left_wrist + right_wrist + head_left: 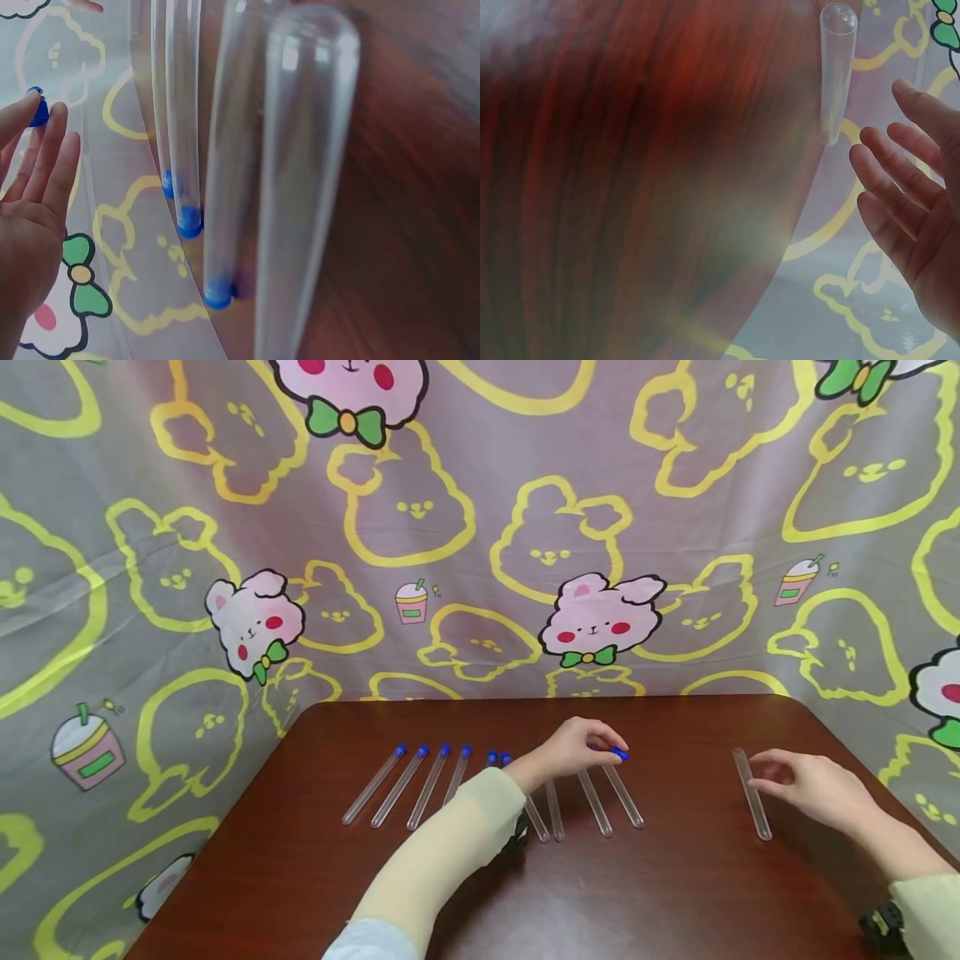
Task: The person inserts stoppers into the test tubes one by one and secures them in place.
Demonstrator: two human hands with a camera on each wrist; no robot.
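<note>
My left hand [572,750] reaches over the table's middle and pinches a small blue cap [39,112] between thumb and fingers. Close by its fingers lies a clear test tube [624,797], its upper end near the held cap. Over on the right, an uncapped test tube [752,797] lies by itself. Beside this tube is my right hand [817,785], its fingers loosely bent and apart from the tube in the right wrist view, holding nothing. Several capped tubes [395,793] lie in a row to the left, some partly hidden by my left forearm.
The brown wooden table [600,893] has its far edge against a hanging cloth [465,585] printed with cartoon rabbits. My left sleeve [442,852] crosses over part of the tube row. The cloth also stands along both sides.
</note>
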